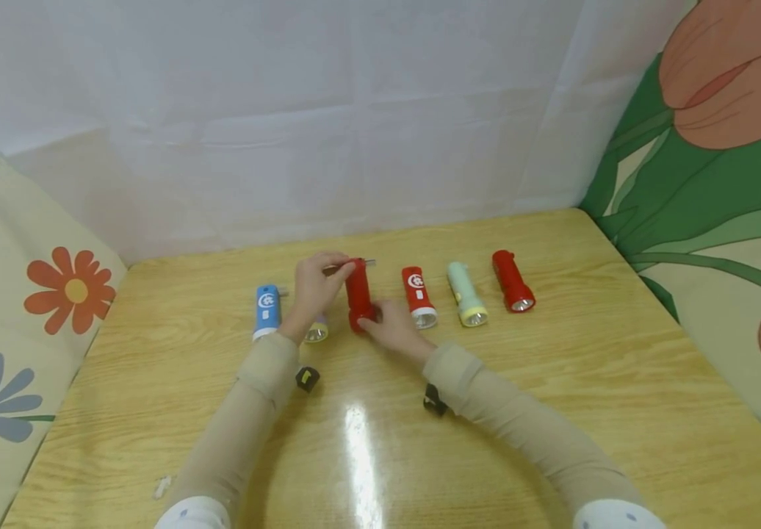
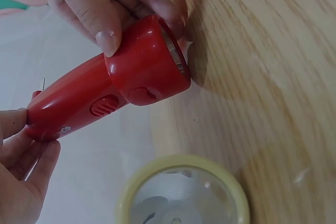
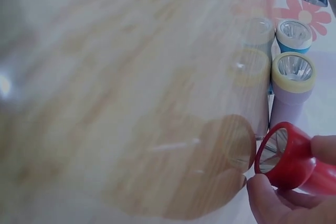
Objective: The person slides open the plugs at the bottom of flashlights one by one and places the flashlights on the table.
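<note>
Presently, the tilted red flashlight (image 1: 358,292) was pinched by the left hand (image 1: 314,290) at its tail and the right hand (image 1: 394,327) at its head, between the lavender flashlight (image 3: 287,107) and red-and-white flashlight (image 1: 418,296), where uneven release might have rolled it into either.

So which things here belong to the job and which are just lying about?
Job: red flashlight, held by left hand and right hand; probably blue flashlight, lilac flashlight, red-and-white flashlight, mint flashlight, rightmost red flashlight.
Lying about: seemingly small whitish thing, unidentifiable.
</note>
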Demonstrator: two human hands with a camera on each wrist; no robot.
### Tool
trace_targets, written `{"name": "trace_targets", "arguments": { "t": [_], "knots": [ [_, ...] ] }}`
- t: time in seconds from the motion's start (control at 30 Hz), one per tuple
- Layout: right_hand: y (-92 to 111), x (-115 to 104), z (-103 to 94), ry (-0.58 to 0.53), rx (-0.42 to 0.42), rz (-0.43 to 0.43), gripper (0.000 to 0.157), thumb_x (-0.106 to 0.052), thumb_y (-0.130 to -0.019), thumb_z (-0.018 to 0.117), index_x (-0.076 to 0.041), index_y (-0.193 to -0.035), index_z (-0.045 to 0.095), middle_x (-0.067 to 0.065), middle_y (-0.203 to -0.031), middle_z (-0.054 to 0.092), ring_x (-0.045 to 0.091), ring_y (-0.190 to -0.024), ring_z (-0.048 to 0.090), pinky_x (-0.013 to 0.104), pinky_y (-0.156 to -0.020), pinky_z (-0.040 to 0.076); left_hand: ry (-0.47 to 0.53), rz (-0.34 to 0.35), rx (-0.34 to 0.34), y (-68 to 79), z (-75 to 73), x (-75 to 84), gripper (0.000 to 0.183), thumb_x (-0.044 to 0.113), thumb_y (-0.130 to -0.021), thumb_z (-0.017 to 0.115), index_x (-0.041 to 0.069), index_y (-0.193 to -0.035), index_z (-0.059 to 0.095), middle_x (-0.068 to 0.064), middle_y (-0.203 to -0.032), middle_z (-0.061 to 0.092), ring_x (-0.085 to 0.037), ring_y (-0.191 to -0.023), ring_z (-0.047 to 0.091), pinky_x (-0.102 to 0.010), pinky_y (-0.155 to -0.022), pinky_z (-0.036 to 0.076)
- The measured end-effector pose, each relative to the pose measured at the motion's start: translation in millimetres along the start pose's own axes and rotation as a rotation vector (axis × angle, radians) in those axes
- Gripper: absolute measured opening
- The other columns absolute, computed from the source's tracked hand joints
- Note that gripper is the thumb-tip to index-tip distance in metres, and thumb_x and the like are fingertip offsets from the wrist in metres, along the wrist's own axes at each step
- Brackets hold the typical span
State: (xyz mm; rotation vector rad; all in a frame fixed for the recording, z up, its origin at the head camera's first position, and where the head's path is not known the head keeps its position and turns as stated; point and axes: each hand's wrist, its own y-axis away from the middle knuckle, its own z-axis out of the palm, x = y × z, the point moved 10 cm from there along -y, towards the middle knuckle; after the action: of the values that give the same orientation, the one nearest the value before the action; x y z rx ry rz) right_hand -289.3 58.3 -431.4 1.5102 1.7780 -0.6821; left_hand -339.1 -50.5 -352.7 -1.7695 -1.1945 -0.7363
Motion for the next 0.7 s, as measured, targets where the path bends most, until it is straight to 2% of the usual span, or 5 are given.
{"name": "trace_targets", "arguments": {
  "t": [0.23, 0.47, 0.7],
  "knots": [
    [-1.4, 0.2, 1.1, -0.011, 0.015, 0.013, 0.029, -0.019, -0.084, 0.064, -0.002, -0.107, 0.061, 0.007, -0.095, 0.065, 0.015, -0.08, 0.057, 0.028, -0.073, 0.048, -0.008, -0.019, 0.008, -1.4, 0.5, -2.7, 0.015, 0.007, -0.084, 0.064, -0.003, -0.095, 0.067, -0.017, -0.099, 0.065, -0.026, -0.093, 0.061, -0.032, -0.076, 0.052],
    [-3.5, 1.0, -0.7, 0.023, 0.033, 0.017, 0.033, -0.021, -0.081, 0.069, -0.001, -0.107, 0.061, 0.008, -0.095, 0.065, 0.016, -0.083, 0.058, 0.029, -0.074, 0.048, 0.005, 0.024, 0.022, -3.1, -0.1, -0.3, 0.014, 0.005, -0.084, 0.064, -0.006, -0.092, 0.067, -0.019, -0.096, 0.065, -0.028, -0.091, 0.062, -0.03, -0.073, 0.053],
    [-2.7, 4.5, 0.1, -0.075, 0.016, 0.034, 0.032, -0.018, -0.081, 0.069, 0.001, -0.105, 0.061, 0.008, -0.093, 0.065, 0.015, -0.083, 0.059, 0.027, -0.073, 0.049, -0.019, -0.06, -0.031, -9.5, 5.2, -12.4, 0.016, 0.009, -0.085, 0.063, -0.004, -0.095, 0.066, -0.017, -0.098, 0.065, -0.025, -0.093, 0.061, -0.029, -0.077, 0.052]
  ]
}}
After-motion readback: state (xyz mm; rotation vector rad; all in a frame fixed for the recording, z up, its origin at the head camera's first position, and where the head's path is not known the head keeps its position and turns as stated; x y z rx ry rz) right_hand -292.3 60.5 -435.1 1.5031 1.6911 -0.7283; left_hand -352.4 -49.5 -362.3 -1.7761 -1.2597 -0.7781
